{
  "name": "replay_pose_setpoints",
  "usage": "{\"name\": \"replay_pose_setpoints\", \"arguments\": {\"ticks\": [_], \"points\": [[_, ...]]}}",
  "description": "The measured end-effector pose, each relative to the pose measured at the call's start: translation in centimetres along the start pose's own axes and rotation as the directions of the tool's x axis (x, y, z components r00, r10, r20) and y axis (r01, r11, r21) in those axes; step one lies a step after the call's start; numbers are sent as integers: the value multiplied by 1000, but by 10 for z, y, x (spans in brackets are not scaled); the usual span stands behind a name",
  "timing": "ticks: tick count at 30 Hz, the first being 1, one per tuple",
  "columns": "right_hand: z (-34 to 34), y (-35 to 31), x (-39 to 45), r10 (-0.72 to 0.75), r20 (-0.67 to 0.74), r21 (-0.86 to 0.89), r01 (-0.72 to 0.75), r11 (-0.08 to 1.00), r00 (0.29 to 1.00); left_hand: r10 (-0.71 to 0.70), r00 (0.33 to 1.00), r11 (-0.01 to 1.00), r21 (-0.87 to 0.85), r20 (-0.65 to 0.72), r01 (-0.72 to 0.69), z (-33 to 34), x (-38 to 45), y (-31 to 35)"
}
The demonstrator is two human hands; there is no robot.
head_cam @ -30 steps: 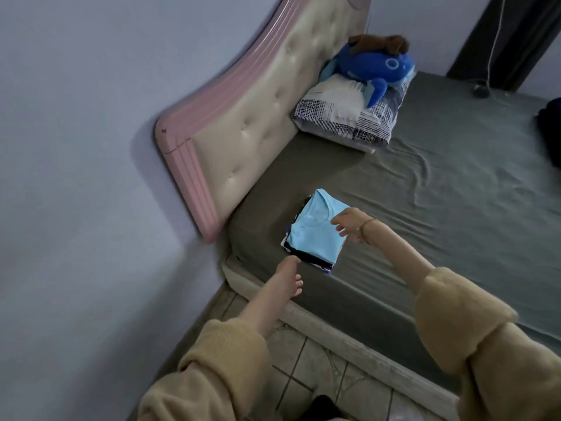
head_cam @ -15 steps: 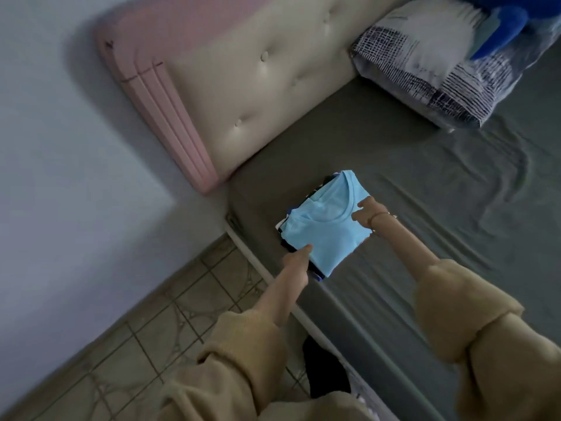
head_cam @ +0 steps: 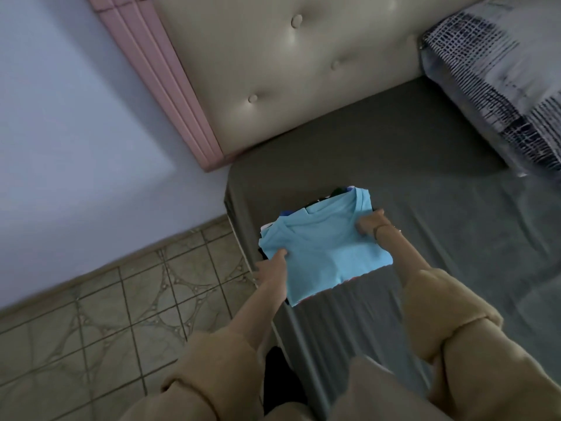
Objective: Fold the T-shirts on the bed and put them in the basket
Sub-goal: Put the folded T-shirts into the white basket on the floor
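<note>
I see 1 stack of folded T-shirts (head_cam: 326, 256), light blue on top, darker ones under, at the bed (head_cam: 440, 223) corner. My left hand (head_cam: 274, 262) and right hand (head_cam: 372, 224) grip its sides.

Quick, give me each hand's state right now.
Left hand: grips the left edge of the stack of folded T-shirts.
Right hand: grips the stack's right edge.
</note>
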State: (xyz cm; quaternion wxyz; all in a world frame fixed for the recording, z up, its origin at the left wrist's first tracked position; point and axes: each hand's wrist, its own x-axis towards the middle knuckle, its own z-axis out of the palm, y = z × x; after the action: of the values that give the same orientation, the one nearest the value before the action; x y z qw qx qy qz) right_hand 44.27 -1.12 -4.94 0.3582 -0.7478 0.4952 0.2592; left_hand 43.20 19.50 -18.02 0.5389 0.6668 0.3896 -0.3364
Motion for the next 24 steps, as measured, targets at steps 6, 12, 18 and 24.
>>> {"name": "replay_pose_setpoints", "arguments": {"ticks": [6,12,18,24], "points": [[-4,7,13,25,117,-17,-23,1000,993,26,993,997,-77,113,-17,0,-65,44],[0,32,62,11,207,66,-25,998,978,40,964,995,-103,261,-13,-7,-86,62],[-8,36,40,-9,301,140,-35,990,954,95,920,989,-144,381,-43,-18,-102,62],[-2,22,-21,-8,364,163,-55,985,932,166,917,980,-167,363,-111,-57,-108,59]]}}
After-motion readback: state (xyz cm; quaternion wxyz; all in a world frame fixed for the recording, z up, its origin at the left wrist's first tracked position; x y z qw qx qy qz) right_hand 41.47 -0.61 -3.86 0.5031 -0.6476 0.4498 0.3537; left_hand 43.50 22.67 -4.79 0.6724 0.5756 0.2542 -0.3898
